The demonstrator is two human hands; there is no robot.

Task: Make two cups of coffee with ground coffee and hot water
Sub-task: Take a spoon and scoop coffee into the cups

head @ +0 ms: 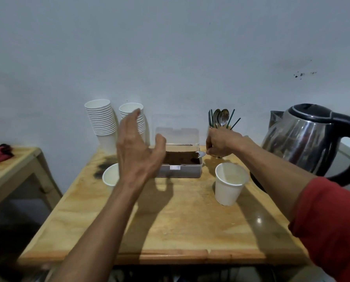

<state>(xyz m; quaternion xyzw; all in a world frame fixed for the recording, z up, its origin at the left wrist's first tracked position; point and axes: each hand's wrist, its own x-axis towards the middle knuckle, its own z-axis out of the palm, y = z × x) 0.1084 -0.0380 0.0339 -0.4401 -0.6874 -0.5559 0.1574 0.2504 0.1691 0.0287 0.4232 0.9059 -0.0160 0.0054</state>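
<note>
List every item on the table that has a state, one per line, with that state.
Coffee box: lid open, ground coffee inside.
Spoon: held by right hand, bowl at the coffee.
Left hand: open, holding nothing.
Left cup: upright, partly hidden.
Right cup: upright, looks empty.
Kettle: lid shut.
Cup stacks: nested, upright.
Utensil holder: holds spoons and stirrers.

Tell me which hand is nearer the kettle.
Right. The right hand, holding a spoon at the coffee box, sits just left of the kettle; the left hand hovers open beyond the box.
</note>
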